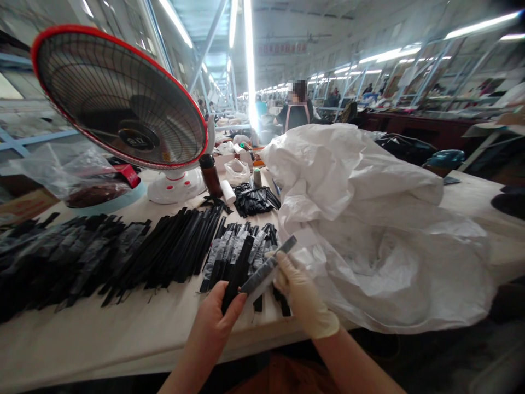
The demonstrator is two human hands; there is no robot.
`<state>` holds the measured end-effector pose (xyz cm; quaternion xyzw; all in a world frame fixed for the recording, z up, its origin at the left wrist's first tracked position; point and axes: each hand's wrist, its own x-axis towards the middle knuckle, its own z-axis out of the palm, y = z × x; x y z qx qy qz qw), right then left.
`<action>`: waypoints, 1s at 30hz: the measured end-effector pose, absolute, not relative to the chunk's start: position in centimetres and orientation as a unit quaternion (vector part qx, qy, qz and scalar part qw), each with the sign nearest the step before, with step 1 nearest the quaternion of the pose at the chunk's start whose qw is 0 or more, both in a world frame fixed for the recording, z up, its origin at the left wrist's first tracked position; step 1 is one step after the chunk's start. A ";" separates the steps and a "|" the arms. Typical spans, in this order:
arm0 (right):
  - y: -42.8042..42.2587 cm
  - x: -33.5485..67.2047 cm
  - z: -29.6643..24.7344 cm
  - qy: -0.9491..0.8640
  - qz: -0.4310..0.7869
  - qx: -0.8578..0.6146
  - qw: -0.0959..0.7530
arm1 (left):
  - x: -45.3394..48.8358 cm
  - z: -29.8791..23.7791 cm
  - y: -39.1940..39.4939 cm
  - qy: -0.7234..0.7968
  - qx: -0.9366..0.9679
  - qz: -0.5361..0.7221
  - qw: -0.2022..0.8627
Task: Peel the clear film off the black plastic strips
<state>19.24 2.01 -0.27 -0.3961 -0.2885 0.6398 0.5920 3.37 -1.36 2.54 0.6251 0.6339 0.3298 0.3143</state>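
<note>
My bare left hand [216, 314] is closed on the lower end of a flat black fabric strip [240, 271], thumb on top. Its thumb also meets the near end of a second black strip in clear plastic [264, 272]. My right hand [301, 293], in a pale thin glove, pinches this wrapped strip higher up, so it slants up to the right. Under and behind both hands lies a pile of black strips, several partly wrapped in plastic [221, 254]. Left of it are a stack of bare black strips [176, 249] and another heap of plastic-wrapped strips [69, 257].
A large white plastic sack [369, 219] covers the table's right side. Behind the strips stand a red-rimmed fan [176, 189], a brown bottle [210, 178], a thread cone [257, 178] and a bundle of short black pieces [254, 200]. A person [298, 109] is farther back.
</note>
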 end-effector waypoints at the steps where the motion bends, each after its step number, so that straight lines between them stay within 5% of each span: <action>1: 1.9 18.7 -0.5 -0.296 0.654 -0.387 0.579 | 3.6 2.4 -1.4 0.632 0.621 0.343 0.313; 4: 1.5 18.0 -1.0 -0.313 0.694 -0.386 0.520 | 3.6 2.1 -1.4 0.622 0.624 0.350 0.317; 8: 1.8 18.8 -1.1 -0.257 0.667 -0.412 0.565 | 2.9 1.7 -2.0 0.622 0.637 0.324 0.320; 13: 1.7 17.8 -1.6 -0.284 0.721 -0.368 0.514 | 2.6 1.5 -1.3 0.621 0.645 0.341 0.287; 18: 3.7 19.6 -0.7 -0.252 0.727 -0.311 0.558 | 0.4 1.3 4.2 0.716 0.624 0.271 0.158; 30: 5.5 21.6 -1.1 -0.220 0.743 -0.231 0.588 | -1.9 1.8 6.9 0.702 0.640 0.259 0.172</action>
